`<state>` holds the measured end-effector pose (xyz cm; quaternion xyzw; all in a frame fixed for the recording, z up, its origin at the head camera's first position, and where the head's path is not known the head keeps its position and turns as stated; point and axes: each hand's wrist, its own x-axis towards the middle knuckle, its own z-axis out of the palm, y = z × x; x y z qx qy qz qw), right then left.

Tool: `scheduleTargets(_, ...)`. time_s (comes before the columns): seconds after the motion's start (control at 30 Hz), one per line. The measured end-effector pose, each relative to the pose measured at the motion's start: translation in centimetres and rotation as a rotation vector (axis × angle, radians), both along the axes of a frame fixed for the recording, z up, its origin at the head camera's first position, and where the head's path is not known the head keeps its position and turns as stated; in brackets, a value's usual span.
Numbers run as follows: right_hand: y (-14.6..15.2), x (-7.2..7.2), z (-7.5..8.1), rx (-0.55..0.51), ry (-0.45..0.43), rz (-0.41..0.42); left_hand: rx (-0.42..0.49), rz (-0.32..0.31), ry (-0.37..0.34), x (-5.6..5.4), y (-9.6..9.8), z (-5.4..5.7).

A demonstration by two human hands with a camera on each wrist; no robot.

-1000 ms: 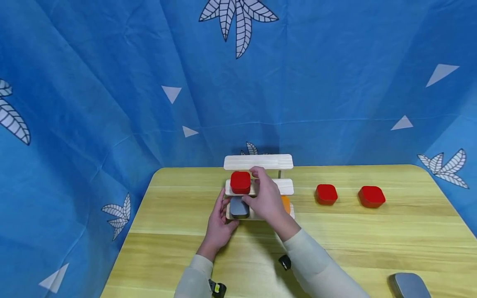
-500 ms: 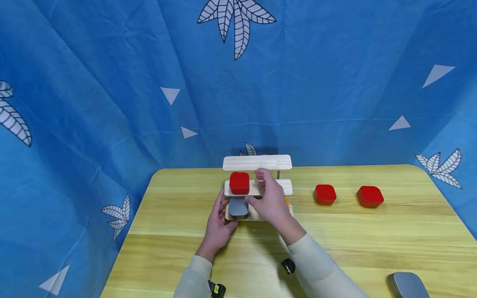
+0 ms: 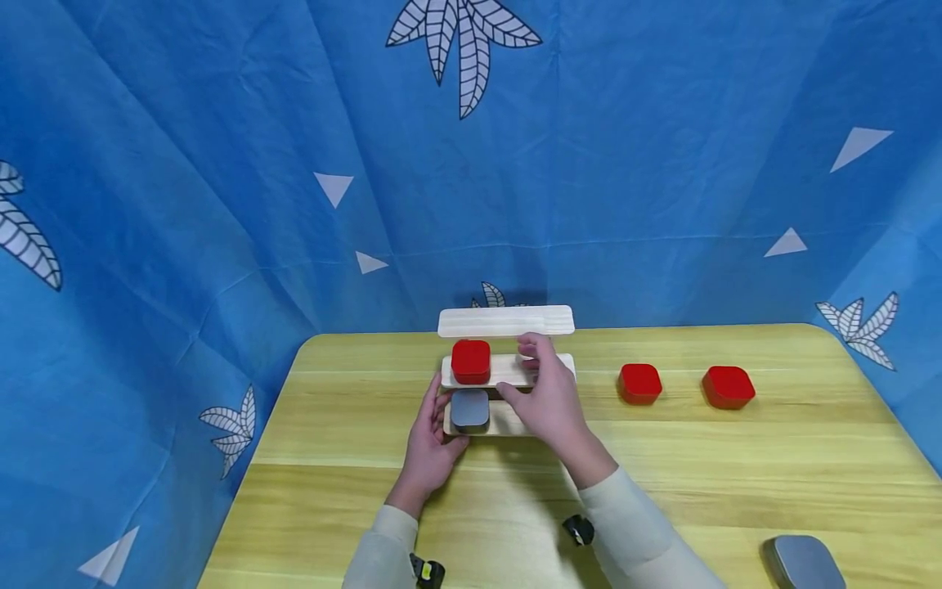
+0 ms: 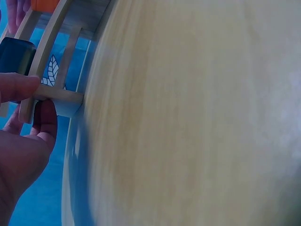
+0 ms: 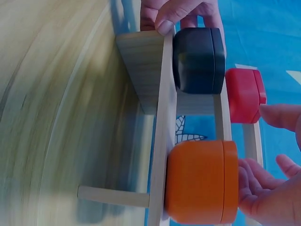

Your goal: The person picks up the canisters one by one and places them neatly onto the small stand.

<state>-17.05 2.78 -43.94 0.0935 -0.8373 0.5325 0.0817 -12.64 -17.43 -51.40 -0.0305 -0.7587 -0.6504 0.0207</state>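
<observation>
A small three-tier wooden rack (image 3: pixel 505 321) stands at the back of the table. My left hand (image 3: pixel 429 458) grips its lower left end, thumb in front and fingers behind the wood. A red box with rounded corners (image 3: pixel 471 361) sits at the left of the middle tier. Below it on the bottom tier is a grey one (image 3: pixel 469 411). An orange box (image 5: pixel 202 183) also sits on the lowest tier, hidden behind my right hand in the head view. My right hand (image 3: pixel 553 406) hovers before the rack's right half, thumb and fingers spread apart, holding nothing.
To the right of the rack, two more red boxes (image 3: pixel 639 384) lie apart on the wooden table (image 3: pixel 331 507). Another grey box (image 3: pixel 805 563) is near the front right. A blue patterned cloth (image 3: pixel 625 164) hangs behind the table.
My right hand has shifted to the right, away from the red and grey boxes, and now covers the orange box in the head view. The left hand stays put.
</observation>
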Motion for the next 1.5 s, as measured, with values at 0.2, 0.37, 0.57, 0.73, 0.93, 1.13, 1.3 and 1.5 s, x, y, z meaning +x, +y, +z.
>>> scheduleTargets(0.2, 0.7, 0.2, 0.1, -0.015, -0.005, -0.015, -0.013, -0.004, -0.004, 0.7, 0.3, 1.9)
scheduleTargets(0.37, 1.2, 0.3, 0.1, -0.041, -0.016, -0.027, -0.001, 0.013, -0.002, 0.2, 0.1, 0.4)
scheduleTargets(0.57, 1.9, 0.4, 0.0, -0.089, -0.019, -0.049, 0.01, 0.006, -0.005, 0.2, 0.2, 0.8)
scheduleTargets(0.73, 2.5, 0.3, -0.2, -0.087, -0.002, -0.064, 0.021, -0.005, -0.014, 0.6, 0.4, 2.2)
scheduleTargets(0.93, 3.3, 0.3, -0.3, -0.093, -0.03, -0.082, 0.022, -0.007, -0.018, 0.6, 0.4, 2.4)
scheduleTargets(1.13, 4.0, 0.3, -0.5, -0.108, -0.029, -0.106, 0.006, -0.003, -0.016, 0.6, 0.5, 2.5)
scheduleTargets(1.3, 4.5, 0.5, -0.7, -0.112, -0.032, -0.125, 0.001, 0.002, -0.024, 0.6, 0.5, 2.4)
scheduleTargets(1.5, 5.1, 0.9, -0.9, -0.091, -0.048, -0.147, -0.004, 0.013, -0.025, 0.7, 0.6, 2.2)
